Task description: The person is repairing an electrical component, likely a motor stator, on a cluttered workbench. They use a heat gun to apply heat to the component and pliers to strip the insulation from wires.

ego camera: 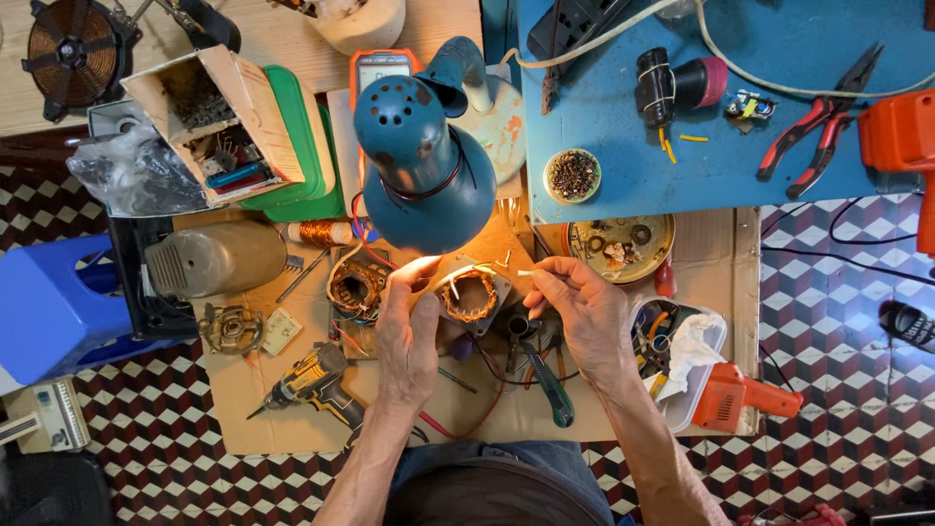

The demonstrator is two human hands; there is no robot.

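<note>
Head view shows my left hand (407, 336) gripping the copper-wound stator (468, 296) under the teal lamp (426, 166), my right hand (584, 307) pinching a thin white sliver (524, 274) beside it; I judge it heavy, rigid, best held by its metal rim, since the windings look fragile.

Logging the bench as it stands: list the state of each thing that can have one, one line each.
Desk lamp: lit, aimed down at the work.
Motor stator: held up in the left hand, copper windings exposed.
Right hand: pinching a thin pale strip beside the stator.
Cardboard box: open, tipped sideways.
Red-handled pliers: lying with handles spread.
Cordless drill: lying on its side.
</note>
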